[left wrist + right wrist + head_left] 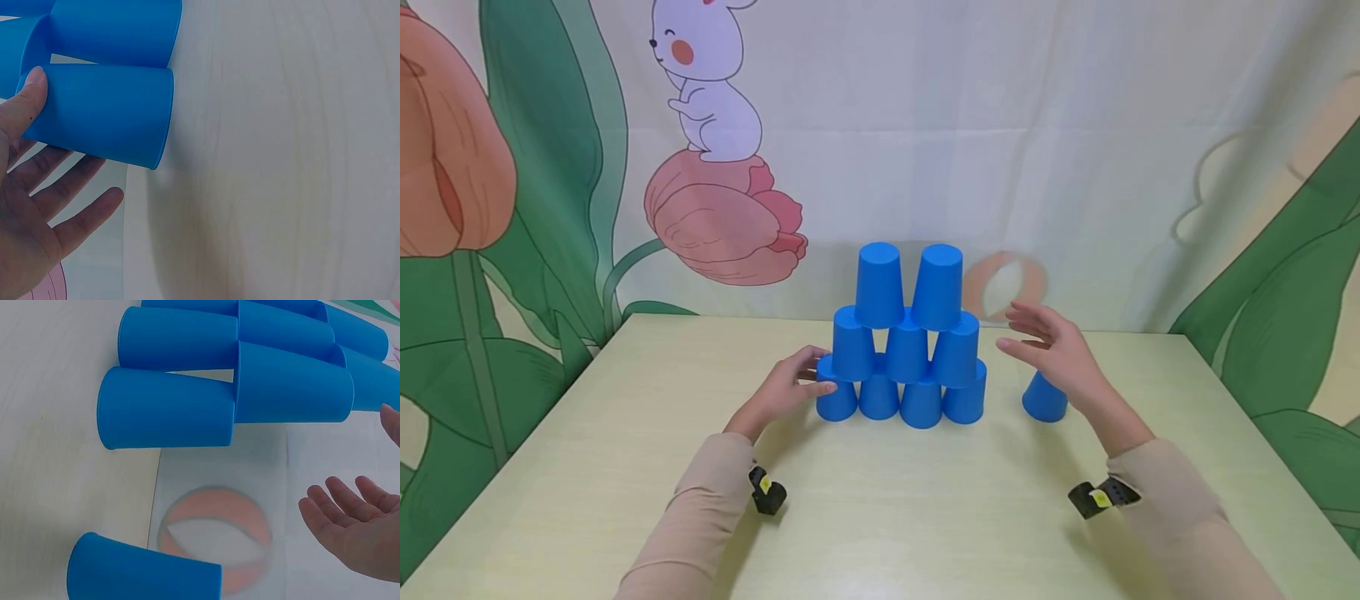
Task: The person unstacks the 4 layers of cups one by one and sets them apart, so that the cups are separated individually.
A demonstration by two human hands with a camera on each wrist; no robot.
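Upside-down blue cups (907, 342) form a stepped pyramid: several in the bottom row, three above, two on top. At its left end, my left hand (787, 387) is around the bottom corner cup (103, 115). The thumb lies over that cup's near side near its upper end, while the fairly straight, spread fingers reach past its outer side. To the right of the pyramid, my right hand (1054, 350) is raised with fingers loosely extended and nothing in it. Below and behind that hand stands a single upside-down blue cup (1043, 400), its top partly hidden by the hand.
The pyramid and lone cup stand on a pale wooden table (887, 508). Behind its far edge hangs a curtain (1090, 167) printed with a rabbit, flowers and leaves. Each wrist wears a small black camera, the left one (767, 492) and the right one (1101, 497).
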